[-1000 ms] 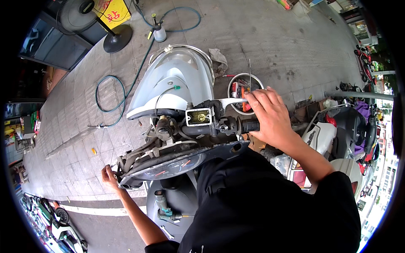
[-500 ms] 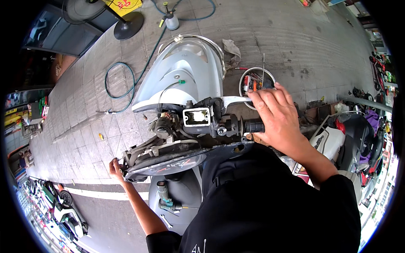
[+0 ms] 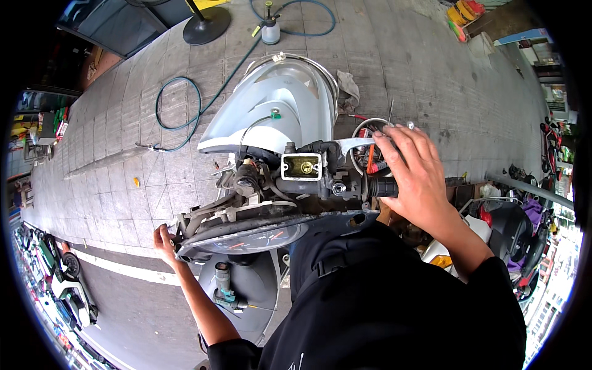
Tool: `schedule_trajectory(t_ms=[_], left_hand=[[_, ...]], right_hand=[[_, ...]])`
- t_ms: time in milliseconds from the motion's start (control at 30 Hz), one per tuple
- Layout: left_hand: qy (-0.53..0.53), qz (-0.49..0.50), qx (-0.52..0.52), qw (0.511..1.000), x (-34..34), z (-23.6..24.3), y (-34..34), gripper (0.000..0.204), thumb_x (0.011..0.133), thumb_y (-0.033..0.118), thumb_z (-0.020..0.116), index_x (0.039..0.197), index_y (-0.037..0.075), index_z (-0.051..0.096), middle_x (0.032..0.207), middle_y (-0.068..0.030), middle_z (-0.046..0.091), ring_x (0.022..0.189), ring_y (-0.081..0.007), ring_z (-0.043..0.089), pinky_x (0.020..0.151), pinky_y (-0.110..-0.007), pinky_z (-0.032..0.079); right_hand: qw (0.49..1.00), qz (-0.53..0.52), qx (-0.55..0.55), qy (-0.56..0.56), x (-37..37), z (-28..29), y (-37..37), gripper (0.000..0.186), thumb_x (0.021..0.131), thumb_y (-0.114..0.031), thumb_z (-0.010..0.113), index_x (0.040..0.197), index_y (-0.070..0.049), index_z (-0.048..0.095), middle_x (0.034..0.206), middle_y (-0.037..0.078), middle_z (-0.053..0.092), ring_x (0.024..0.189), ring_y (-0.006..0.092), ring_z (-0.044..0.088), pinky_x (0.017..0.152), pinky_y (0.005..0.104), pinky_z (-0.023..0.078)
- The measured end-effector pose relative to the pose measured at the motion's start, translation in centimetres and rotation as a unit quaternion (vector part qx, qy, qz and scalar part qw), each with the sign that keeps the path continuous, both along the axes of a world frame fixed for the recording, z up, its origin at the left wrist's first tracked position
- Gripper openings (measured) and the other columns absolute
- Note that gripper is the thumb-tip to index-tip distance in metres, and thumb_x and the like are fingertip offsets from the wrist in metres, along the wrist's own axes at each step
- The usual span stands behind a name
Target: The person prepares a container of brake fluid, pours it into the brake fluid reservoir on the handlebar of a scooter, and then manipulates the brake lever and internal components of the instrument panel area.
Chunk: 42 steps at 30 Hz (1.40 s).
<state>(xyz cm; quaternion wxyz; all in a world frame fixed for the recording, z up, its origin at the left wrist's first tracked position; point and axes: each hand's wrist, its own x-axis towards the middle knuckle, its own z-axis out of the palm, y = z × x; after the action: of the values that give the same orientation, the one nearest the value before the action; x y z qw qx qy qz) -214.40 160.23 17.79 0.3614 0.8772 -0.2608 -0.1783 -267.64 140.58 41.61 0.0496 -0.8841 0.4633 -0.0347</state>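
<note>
A partly stripped scooter handlebar spans the middle, with an instrument panel (image 3: 256, 242) on its near side. My right hand (image 3: 418, 172) is at the right end: its fingers reach over the tip of the silver brake lever (image 3: 354, 143), and its thumb is by the black handlebar grip (image 3: 381, 186). Beside the lever sits an uncovered rectangular brake fluid reservoir (image 3: 301, 167), yellowish inside with a small round fitting. My left hand (image 3: 165, 243) is closed at the handlebar's far left end, its fingers partly hidden. Beyond lies the pale scooter front panel (image 3: 271, 105) with a green-ended cable.
A cordless drill (image 3: 226, 290) lies on the grey scooter footboard or seat below. A round tool bowl (image 3: 365, 132) stands right of the front panel, near a rag (image 3: 348, 89). A hose (image 3: 198, 111), spray bottle (image 3: 269, 28) and fan base (image 3: 206, 26) are farther off; a parked scooter (image 3: 475, 237) stands right.
The view has shifted, so the scooter appears slightly farther right. The reservoir's inside, whitish with glare before, now looks yellowish with a round fitting showing. Both hands keep their places on the handlebar.
</note>
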Motion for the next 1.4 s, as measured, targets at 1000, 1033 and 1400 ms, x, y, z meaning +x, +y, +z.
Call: schedule_trajectory(t_ms=[1000,1033,1400], left_hand=[[0.001,0.003,-0.024,1.0,-0.5,0.4,-0.3,0.035,0.098,0.036,0.063,0.097,0.002,0.07,0.057,-0.0012,0.055,0.052,-0.0095,0.046,0.051,-0.03,0.036],[-0.003,0.007,-0.023,1.0,-0.7,0.5,-0.3,0.035,0.099,0.036,0.063,0.096,0.002,0.07,0.057,-0.0011,0.055,0.052,-0.0096,0.047,0.052,-0.03,0.036],[-0.015,0.003,-0.014,1.0,-1.2,1.4,-0.9,0.037,0.098,0.039,0.063,0.096,0.003,0.07,0.057,-0.0006,0.055,0.052,-0.0094,0.049,0.051,-0.029,0.038]], right_hand=[[0.998,0.04,0.046,0.004,-1.0,-0.3,0.3,0.072,0.046,-0.018,0.089,0.111,-0.006,0.061,0.093,0.005,0.054,0.087,0.0231,0.054,0.073,0.0356,0.051],[0.997,0.015,0.066,0.02,-0.9,-0.2,0.4,0.079,0.046,-0.018,0.09,0.118,-0.006,0.06,0.101,0.007,0.056,0.094,0.0249,0.056,0.08,0.0378,0.051],[0.999,-0.016,0.044,0.023,-0.4,0.2,0.2,0.112,0.049,-0.024,0.093,0.147,-0.003,0.043,0.145,0.018,0.048,0.139,0.0346,0.042,0.118,0.0519,0.032]])
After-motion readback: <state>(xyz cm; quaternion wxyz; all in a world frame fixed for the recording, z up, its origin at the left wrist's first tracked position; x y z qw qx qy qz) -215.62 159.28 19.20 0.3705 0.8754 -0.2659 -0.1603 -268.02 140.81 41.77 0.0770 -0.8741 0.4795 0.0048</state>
